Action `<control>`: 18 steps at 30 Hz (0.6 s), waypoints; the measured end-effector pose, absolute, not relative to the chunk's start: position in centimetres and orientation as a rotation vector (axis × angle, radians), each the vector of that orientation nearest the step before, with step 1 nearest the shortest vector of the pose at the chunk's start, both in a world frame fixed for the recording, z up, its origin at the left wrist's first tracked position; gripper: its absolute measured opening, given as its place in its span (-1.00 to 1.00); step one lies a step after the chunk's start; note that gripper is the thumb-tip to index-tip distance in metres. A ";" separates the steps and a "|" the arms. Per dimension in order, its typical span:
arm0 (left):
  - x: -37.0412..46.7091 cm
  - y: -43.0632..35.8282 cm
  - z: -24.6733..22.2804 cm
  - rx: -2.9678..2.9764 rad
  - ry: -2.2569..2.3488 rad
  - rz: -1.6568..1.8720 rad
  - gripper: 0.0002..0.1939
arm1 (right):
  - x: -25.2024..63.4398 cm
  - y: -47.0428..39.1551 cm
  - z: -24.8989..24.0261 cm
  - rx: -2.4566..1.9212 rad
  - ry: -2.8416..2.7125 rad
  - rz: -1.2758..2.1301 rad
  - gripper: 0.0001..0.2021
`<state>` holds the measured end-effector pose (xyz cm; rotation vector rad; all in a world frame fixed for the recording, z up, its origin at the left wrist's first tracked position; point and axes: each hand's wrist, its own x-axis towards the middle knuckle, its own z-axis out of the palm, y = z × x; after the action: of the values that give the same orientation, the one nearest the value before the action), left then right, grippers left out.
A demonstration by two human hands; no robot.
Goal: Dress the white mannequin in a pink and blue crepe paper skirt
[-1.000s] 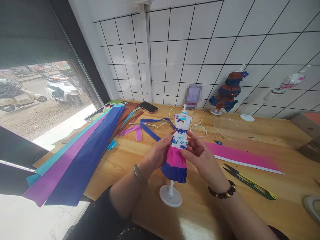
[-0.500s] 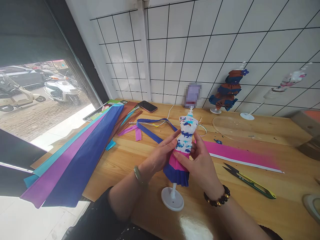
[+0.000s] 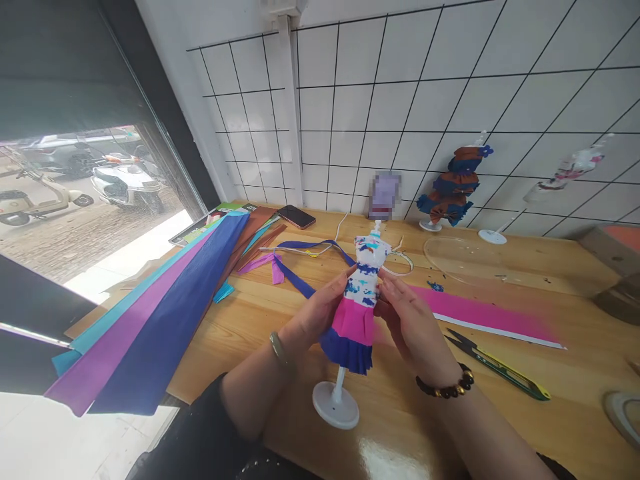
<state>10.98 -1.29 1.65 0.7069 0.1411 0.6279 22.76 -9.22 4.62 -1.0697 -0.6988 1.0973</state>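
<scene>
A miniature dress form [image 3: 367,283] stands slightly tilted between my hands on a round white base [image 3: 336,404]. Its white bodice carries blue and turquoise blotches. Below the waist is a pink crepe paper skirt [image 3: 354,322] with a pleated dark blue ruffle [image 3: 350,352] at its hem. My left hand [image 3: 323,307] holds the form's left side at the waist and hip. On the opposite side, my right hand [image 3: 407,317] closes in with its fingers against the waist; some fingertips are hidden behind the form.
Crepe paper sheets [image 3: 165,313] spread on the left beside a phone [image 3: 296,216]. Thread snips [image 3: 497,363] and a pink paper strip [image 3: 490,317] lie right. A blue strip [image 3: 295,277] curls behind my left hand. Another dressed form [image 3: 450,187] stands at the tiled wall.
My right thumb has come off the front of the pink skirt, and the hand has shifted right. The form and its base have moved slightly left and toward me.
</scene>
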 end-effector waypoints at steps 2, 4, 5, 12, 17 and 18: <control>11.0 -1.4 1.7 0.727 0.127 0.599 -0.48 | 22.9 -9.2 4.9 -1.042 -0.703 1.096 -0.67; 11.0 -1.6 1.8 0.744 0.104 0.572 -0.46 | 23.0 -9.3 5.2 -1.015 -0.704 1.097 -0.69; 11.0 -1.7 1.9 0.748 0.088 0.556 -0.45 | 23.0 -9.3 5.4 -1.005 -0.700 1.102 -0.70; 11.1 -2.1 1.7 0.764 0.052 0.493 -0.46 | 23.1 -9.5 5.9 -1.058 -0.653 1.105 -0.73; 11.4 -2.2 1.4 0.787 0.112 0.534 -0.54 | 23.3 -9.3 5.4 -1.116 -0.627 1.035 -0.73; 11.5 -2.2 1.4 0.800 0.110 0.538 -0.55 | 23.3 -9.3 5.3 -1.119 -0.627 1.029 -0.75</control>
<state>11.49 -2.18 1.38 0.7998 0.1098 0.5380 23.30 -9.29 5.28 -1.1193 -0.6271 1.0294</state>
